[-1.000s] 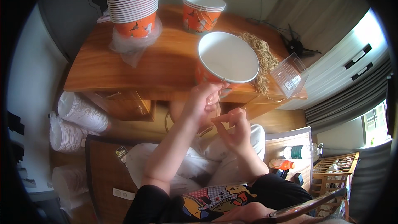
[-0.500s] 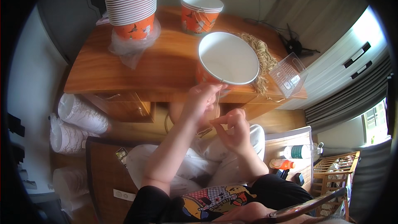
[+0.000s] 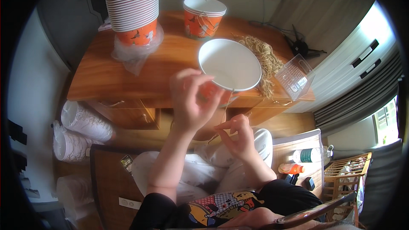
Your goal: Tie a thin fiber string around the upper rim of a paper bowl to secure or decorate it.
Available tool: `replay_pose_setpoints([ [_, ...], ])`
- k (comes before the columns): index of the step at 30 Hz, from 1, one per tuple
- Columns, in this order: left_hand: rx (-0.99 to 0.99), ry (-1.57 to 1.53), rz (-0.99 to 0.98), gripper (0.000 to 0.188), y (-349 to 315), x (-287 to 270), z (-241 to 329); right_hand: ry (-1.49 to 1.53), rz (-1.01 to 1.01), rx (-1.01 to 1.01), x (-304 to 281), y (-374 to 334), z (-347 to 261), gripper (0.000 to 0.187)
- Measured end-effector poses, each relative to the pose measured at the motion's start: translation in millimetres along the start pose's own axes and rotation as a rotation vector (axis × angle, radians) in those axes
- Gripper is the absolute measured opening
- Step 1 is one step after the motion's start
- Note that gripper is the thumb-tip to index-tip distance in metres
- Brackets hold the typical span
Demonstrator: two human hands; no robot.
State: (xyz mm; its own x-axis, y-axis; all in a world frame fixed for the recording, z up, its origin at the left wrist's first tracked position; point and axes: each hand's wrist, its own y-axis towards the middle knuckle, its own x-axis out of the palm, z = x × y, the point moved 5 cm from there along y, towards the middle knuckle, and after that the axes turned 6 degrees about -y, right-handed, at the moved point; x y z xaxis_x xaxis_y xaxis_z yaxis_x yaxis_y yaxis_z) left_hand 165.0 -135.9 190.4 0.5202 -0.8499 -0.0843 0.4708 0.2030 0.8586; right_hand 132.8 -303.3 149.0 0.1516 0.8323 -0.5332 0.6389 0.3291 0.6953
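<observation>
Pinching twine (image 3: 226, 110) in right hand (image 3: 241, 133), with left hand (image 3: 190, 104) spread beside an orange bucket (image 3: 230, 63) at the front edge of the bench (image 3: 164, 68), well apart from a tall bucket stack (image 3: 133, 6); below the front right corner, a green-labelled bottle (image 3: 305, 155).

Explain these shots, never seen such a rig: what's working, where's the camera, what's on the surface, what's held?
No machine: a person's two bare hands. All pictures come from a wide fisheye camera on the head, looking down. The right hand pinches a thin tan string running down from the rim of a round, white-lined orange bucket at the front edge of a brown wooden desk. The left hand is near that rim, thumb and fingers apart; contact is unclear. Farther back stand a tall stack of white-rimmed orange buckets, crumpled clear plastic round its base, and a shorter orange stack. To the right lie a tan string bundle and a clear plastic box.
</observation>
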Motion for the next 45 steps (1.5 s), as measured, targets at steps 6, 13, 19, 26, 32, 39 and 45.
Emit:
replay_pose_setpoints([
  [6,0.040,0.069,-0.145,0.034,0,10,11,0.026,-0.029,0.006,0,-1,-4,0.027],
  [13,0.013,-0.018,-0.187,0.025,-5,18,10,-0.002,-0.081,0.050,1,-5,-8,0.025],
  [19,0.039,-0.006,-0.213,0.023,-3,17,11,0.051,-0.072,0.031,-7,-10,-2,0.030],
  [26,0.113,-0.055,-0.318,0.025,1,10,34,-0.059,0.484,-0.094,-84,12,15,0.026],
  [32,0.220,-0.064,-0.474,0.022,-3,-1,79,0.082,0.228,0.308,-110,57,52,0.036],
  [39,0.333,-0.064,-0.500,0.008,-14,-6,107,0.198,-0.021,0.458,-107,83,46,0.021],
  [45,0.383,-0.023,-0.528,0.008,-18,-3,112,0.236,0.105,0.385,-108,86,46,0.017],
])
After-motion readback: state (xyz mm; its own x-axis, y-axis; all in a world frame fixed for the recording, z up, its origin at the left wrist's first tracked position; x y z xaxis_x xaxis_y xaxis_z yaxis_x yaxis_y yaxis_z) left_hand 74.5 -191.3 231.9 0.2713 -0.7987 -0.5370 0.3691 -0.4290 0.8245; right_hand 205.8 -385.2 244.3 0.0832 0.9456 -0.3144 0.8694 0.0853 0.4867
